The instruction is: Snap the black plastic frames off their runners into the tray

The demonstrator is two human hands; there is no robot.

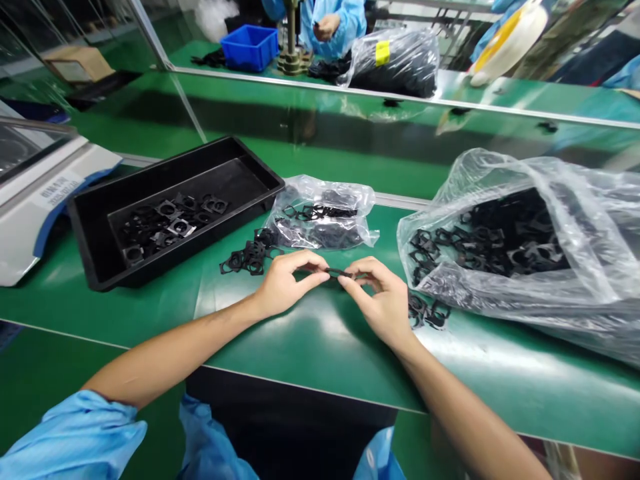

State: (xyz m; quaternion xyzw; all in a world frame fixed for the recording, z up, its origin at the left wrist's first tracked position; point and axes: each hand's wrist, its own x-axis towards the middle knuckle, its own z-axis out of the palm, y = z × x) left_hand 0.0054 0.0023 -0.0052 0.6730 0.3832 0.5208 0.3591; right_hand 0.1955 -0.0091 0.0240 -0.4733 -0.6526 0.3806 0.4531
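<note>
Between my two hands is a small black plastic ring part (pixel 339 272), held edge-on above the green table. My left hand (pixel 293 283) pinches its left end between thumb and fingers. The right end sits between the thumb and fingers of my right hand (pixel 383 297). Just beyond my left hand lies a loose pile of black ring parts (pixel 247 259). A clear plastic bag (pixel 325 233) with more of them rests behind my hands. Beside my right wrist are several loose black parts (pixel 425 312), partly hidden by the hand.
At left stands a black tray (pixel 183 260) holding many ring parts, near a white and blue machine (pixel 50 200). A large clear bag (pixel 500 293) of black parts fills the right. Past a low divider, a person in blue sleeves (pixel 340 33) works near a blue bin (pixel 250 50).
</note>
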